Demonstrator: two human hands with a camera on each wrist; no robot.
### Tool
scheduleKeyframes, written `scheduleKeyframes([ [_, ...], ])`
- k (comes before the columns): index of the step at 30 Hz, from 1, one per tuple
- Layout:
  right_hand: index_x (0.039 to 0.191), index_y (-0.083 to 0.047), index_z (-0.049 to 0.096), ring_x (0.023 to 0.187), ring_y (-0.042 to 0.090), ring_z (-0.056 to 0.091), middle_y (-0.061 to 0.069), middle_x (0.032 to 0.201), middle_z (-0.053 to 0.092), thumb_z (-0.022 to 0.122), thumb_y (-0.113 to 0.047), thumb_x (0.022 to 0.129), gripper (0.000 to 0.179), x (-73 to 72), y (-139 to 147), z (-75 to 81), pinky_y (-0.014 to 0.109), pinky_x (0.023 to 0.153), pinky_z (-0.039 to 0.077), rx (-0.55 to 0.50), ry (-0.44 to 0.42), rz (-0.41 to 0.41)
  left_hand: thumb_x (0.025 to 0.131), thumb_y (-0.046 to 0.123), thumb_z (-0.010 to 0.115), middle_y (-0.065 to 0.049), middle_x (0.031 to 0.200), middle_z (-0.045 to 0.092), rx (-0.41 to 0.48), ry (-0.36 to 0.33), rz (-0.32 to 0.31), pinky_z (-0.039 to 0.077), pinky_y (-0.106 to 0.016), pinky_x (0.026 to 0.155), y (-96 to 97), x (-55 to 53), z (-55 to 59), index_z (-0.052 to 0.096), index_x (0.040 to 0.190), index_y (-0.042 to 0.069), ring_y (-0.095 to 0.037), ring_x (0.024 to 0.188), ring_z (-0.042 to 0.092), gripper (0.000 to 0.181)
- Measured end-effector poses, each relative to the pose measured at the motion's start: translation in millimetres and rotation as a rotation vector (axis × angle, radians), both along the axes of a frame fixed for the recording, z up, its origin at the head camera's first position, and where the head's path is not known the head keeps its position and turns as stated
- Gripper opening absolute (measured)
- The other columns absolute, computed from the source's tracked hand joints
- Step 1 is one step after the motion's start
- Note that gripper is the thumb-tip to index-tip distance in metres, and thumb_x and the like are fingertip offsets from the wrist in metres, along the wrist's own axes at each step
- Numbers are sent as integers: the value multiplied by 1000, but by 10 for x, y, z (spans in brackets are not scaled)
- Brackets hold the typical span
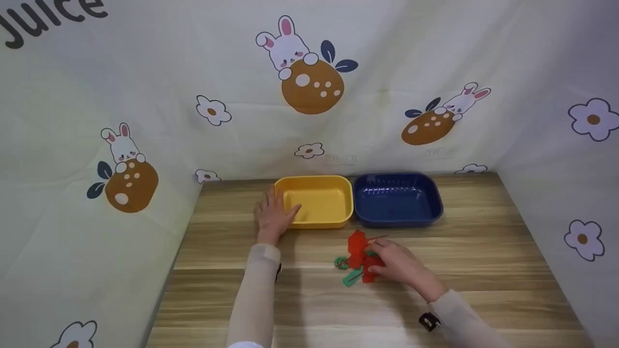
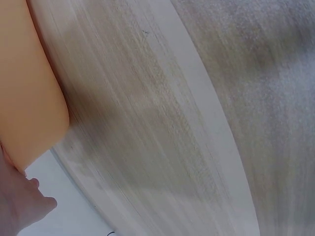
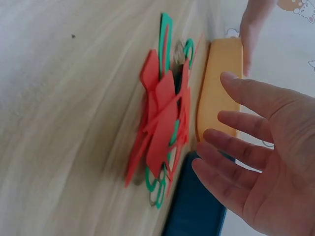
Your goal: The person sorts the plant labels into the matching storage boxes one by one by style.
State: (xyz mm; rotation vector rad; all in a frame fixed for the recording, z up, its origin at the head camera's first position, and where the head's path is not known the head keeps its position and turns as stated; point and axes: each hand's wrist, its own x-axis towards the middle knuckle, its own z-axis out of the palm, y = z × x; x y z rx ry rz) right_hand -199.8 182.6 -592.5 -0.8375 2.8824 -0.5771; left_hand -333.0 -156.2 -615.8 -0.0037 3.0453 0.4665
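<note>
A small pile of flat red pieces [image 1: 357,246] with green strips and green loops lies on the wooden table. Its exact kind is hard to tell; in the right wrist view the red pieces [image 3: 162,123] overlap, and thin metal rings show beside the green loops [image 3: 156,187]. My right hand [image 1: 399,263] is over the pile's right side; the right wrist view shows its fingers spread and nothing in its palm. My left hand [image 1: 274,212] rests on the left rim of the yellow bin [image 1: 316,224], fingers extended, thumb toward the inside.
A dark blue bin [image 1: 399,222] stands right beside the yellow one at the back of the table [image 1: 213,299]. Behind and at both sides hangs a pale curtain [image 1: 232,58] printed with rabbits, oranges and flowers.
</note>
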Motion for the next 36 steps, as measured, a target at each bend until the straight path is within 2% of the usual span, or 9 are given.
scheduleKeyframes([
  [6,105,-4,70,97,31,66,10,108,67,81,-26,81,35,30,-40,-84,46,84,55,31,23,-45,95,69,41,-12,169,6,2,8,-1,10,-62,123,-1,0,3,22,160,13,-40,154,13,87],
  [15,96,-5,69,86,27,64,8,99,66,82,-24,81,27,45,-104,-176,41,73,55,55,32,-98,95,69,41,-11,169,5,4,7,0,10,-62,123,2,5,0,23,159,13,-39,154,13,87],
  [23,91,-9,69,84,27,63,7,101,64,84,-20,78,23,40,-153,-279,41,73,54,53,41,-131,95,68,42,-12,169,6,7,14,2,11,-61,123,5,6,3,26,159,13,-39,154,13,86],
  [36,81,-11,63,80,25,61,3,90,59,82,-12,77,19,12,-170,-348,37,67,52,66,93,-157,95,68,41,-13,169,7,-6,12,3,12,-63,122,0,5,-11,26,159,13,-38,155,11,86],
])
